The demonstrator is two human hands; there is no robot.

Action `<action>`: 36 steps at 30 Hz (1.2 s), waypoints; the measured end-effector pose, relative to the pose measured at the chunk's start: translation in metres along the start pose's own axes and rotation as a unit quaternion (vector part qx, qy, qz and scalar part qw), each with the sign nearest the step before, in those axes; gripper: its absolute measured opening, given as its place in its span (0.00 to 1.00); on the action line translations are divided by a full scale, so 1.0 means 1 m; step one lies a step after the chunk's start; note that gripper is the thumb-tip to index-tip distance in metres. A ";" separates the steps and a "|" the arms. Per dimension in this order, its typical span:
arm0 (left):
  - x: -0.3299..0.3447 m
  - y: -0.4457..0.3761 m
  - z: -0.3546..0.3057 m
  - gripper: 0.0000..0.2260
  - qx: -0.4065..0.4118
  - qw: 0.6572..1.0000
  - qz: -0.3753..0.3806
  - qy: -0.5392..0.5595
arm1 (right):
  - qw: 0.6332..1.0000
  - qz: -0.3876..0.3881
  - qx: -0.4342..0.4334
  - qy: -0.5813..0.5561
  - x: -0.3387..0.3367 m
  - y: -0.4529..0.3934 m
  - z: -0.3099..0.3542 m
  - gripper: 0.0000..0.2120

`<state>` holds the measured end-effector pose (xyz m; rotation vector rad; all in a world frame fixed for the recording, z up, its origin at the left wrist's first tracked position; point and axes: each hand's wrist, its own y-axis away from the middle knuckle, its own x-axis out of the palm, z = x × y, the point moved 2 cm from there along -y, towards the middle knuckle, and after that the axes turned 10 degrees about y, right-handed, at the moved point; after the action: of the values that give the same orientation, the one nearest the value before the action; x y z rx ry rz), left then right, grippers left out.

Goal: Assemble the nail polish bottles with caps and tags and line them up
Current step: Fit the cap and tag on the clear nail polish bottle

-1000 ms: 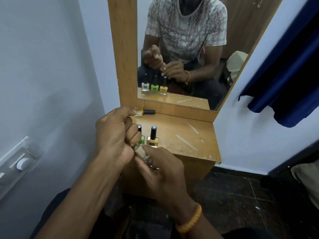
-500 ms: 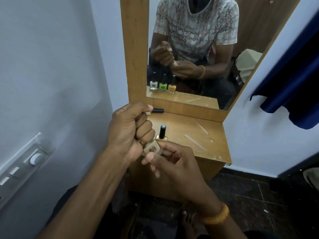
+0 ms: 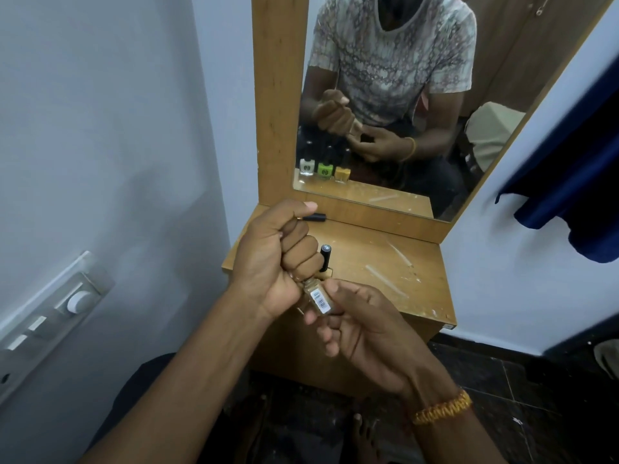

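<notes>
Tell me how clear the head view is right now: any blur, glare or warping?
Head view: dim, even light, no glare; both hands and the bottle are sharp enough to show its barcode; wide-angle warping tilts the mirror frame and walls; the mirror reflection is soft.

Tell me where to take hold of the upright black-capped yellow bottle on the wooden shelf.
Pinch the tall black cap of the upright yellow nail polish bottle from above. It stands clear, while the left hand and the hand-held barcode-labelled bottle screen its body.
</notes>
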<state>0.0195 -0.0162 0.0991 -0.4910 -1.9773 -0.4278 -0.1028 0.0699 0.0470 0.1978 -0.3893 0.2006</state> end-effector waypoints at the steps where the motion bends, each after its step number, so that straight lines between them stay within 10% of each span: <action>1: 0.000 0.000 0.000 0.24 0.000 1.000 0.001 -0.003 | 1.000 0.003 -0.002 -0.006 0.000 0.001 0.000 0.12; 7: -0.006 -0.005 -0.002 0.25 0.042 0.998 -0.029 -0.024 | 0.938 -0.130 -0.168 0.275 0.000 0.004 0.013 0.07; 12: -0.014 -0.012 0.000 0.23 0.102 0.990 -0.088 -0.032 | 0.589 -0.242 -0.377 0.672 0.007 0.007 -0.006 0.14; 14: -0.017 -0.013 0.000 0.23 0.108 0.988 -0.102 -0.033 | 0.620 -0.258 -0.376 0.639 0.006 0.004 -0.010 0.14; 18: -0.015 -0.014 -0.002 0.25 0.039 0.998 -0.046 -0.005 | 0.945 -0.124 -0.139 0.269 0.003 -0.001 0.001 0.15; 20: -0.013 -0.016 -0.002 0.25 0.021 1.000 -0.007 -0.004 | 0.995 -0.057 -0.041 0.073 0.008 -0.003 -0.001 0.17; 24: -0.008 -0.020 0.003 0.24 0.000 0.999 0.036 -0.011 | 0.999 -0.041 0.002 -0.035 0.004 -0.003 -0.004 0.13; 27: -0.009 -0.022 0.008 0.24 0.024 0.999 -0.002 -0.044 | 0.975 -0.128 -0.082 0.165 -0.006 -0.001 0.003 0.12; 31: -0.014 -0.025 0.010 0.24 0.059 0.997 -0.043 -0.020 | 0.675 -0.257 -0.316 0.616 -0.001 0.004 0.002 0.12; 36: -0.005 -0.020 0.002 0.24 0.053 0.998 0.014 -0.006 | 0.756 -0.267 -0.339 0.492 0.004 0.003 0.001 0.13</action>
<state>0.0097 -0.0330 0.0919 -0.4551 -1.9904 -0.3018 -0.1003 0.0730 0.0494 -0.5246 0.6747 -0.4192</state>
